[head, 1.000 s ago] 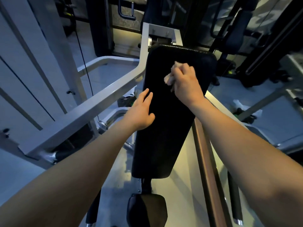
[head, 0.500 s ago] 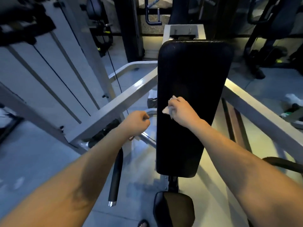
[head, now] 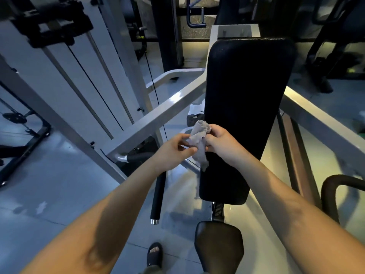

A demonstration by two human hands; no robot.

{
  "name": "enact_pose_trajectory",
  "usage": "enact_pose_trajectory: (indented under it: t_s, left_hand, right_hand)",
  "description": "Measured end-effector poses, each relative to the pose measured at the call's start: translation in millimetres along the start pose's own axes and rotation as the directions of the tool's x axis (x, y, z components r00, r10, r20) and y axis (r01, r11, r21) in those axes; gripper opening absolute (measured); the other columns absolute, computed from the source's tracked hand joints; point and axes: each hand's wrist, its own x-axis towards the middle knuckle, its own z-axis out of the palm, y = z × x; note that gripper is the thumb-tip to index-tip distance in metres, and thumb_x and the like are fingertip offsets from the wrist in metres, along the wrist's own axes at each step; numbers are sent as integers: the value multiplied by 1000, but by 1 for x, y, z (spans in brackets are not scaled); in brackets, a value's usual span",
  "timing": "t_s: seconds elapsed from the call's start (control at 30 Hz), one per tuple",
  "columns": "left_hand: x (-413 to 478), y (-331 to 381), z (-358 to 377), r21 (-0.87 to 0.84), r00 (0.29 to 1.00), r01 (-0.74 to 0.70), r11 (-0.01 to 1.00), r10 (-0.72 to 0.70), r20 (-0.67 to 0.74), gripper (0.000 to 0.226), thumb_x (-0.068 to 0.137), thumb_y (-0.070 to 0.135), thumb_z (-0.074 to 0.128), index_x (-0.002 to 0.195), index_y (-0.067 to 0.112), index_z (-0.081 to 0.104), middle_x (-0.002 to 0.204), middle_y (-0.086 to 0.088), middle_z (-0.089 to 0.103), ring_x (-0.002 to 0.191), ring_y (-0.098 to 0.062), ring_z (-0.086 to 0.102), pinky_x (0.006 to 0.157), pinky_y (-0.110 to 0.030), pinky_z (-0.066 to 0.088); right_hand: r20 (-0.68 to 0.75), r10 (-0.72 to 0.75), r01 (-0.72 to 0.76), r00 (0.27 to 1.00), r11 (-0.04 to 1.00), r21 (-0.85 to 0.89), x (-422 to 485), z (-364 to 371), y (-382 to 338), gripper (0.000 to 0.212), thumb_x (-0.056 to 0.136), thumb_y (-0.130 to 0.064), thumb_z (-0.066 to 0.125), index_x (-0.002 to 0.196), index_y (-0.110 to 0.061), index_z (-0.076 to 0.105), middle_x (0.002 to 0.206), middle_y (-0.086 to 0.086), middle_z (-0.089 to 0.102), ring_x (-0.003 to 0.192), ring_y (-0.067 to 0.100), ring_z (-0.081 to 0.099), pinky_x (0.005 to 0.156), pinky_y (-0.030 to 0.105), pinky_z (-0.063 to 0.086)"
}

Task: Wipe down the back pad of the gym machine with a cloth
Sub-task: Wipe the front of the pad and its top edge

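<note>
The long black back pad [head: 246,99] stands upright in the middle of the view, its top edge far from me. A small crumpled grey cloth [head: 198,138] hangs in front of the pad's left edge, off its surface. My right hand [head: 219,142] grips the cloth's upper part. My left hand [head: 174,150] pinches the cloth from the left side. Both hands meet at about mid-height of the pad.
A black seat [head: 218,252] sits below the pad. Grey frame bars [head: 158,113] run left and right of the pad, and a black-gripped handle [head: 157,196] hangs at the left. The weight stack guard [head: 65,80] fills the left. My sandalled foot [head: 155,254] stands on the floor.
My right hand slid down the pad with the cloth, then lifted it off. My left hand left the pad's edge and came across to pinch the cloth.
</note>
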Motion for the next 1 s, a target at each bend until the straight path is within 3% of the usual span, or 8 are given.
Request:
enact_pose_trajectory:
  t_s: [0.1, 0.27, 0.37, 0.47, 0.6, 0.77, 0.87, 1.0]
  left_hand:
    - [1, -16, -24, 79, 1000, -8, 997, 9, -5, 14, 90, 31, 74, 98, 21, 69, 82, 6, 65, 74, -10, 61, 69, -20, 49]
    - [-4, -48, -92, 171, 1000, -15, 985, 17, -10, 31, 90, 37, 73, 92, 7, 64, 81, -11, 62, 73, -15, 54, 70, -30, 46]
    - [-8, -71, -141, 212, 999, -35, 977, 30, 30, 20, 97, 35, 65, 97, 15, 62, 87, -3, 64, 79, -16, 59, 70, -30, 48]
    - [-7, -95, -191, 214, 996, -4, 977, -16, 93, 16, 98, 39, 61, 105, 24, 63, 92, -1, 67, 84, -18, 66, 72, -32, 54]
    - [8, -123, -245, 264, 983, 80, 961, -120, 140, 13, 94, 28, 62, 102, 21, 69, 89, 2, 69, 85, -19, 65, 85, -38, 53]
    - [50, -160, -282, 257, 975, 161, 953, -113, -191, 35, 87, 24, 73, 118, 15, 60, 114, 1, 61, 102, -19, 60, 84, -32, 50]
    - [65, -175, -282, 348, 958, 145, 926, -43, -284, 43, 92, 19, 66, 132, 11, 53, 130, -11, 53, 111, -30, 59, 90, -38, 51]
    - [63, -189, -257, 415, 1000, -17, 910, 10, 20, 33, 92, 12, 61, 124, 14, 64, 115, -7, 61, 103, -25, 62, 79, -27, 44]
  right_hand:
    - [28, 44, -49, 999, 973, 227, 3, 29, -8, 19, 103, -4, 50, 114, -3, 67, 102, 12, 75, 94, 24, 74, 78, 35, 62]
    - [61, 315, -297, 947, 787, 541, 30, 91, -16, 21, 92, -25, 44, 91, -12, 61, 71, 4, 58, 58, 19, 55, 54, 27, 52]
    - [42, 341, -325, 939, 842, 431, 54, 138, -12, 26, 95, -36, 61, 107, -14, 68, 90, 9, 65, 76, 21, 64, 68, 34, 57]
    - [-54, 290, -262, 955, 917, 300, 74, 186, -13, 5, 98, -12, 65, 97, -12, 69, 84, 11, 70, 74, 23, 66, 70, 36, 54]
    - [-102, 351, -314, 931, 910, 272, 95, 232, -13, 13, 97, -2, 60, 93, -13, 66, 73, 7, 70, 64, 18, 67, 65, 33, 53]
    - [-228, 423, -365, 877, 895, 258, 118, 277, -8, 10, 97, -3, 56, 99, -10, 62, 90, 20, 64, 79, 30, 60, 71, 38, 47]
    - [-336, 437, -423, 834, 898, 119, 131, 287, -1, 10, 95, -9, 59, 89, -12, 66, 88, 14, 73, 77, 30, 70, 67, 39, 58]
    - [-348, 474, -497, 809, 867, 26, 134, 287, 7, 22, 78, -23, 62, 92, -8, 71, 86, 13, 76, 80, 34, 74, 78, 52, 64]
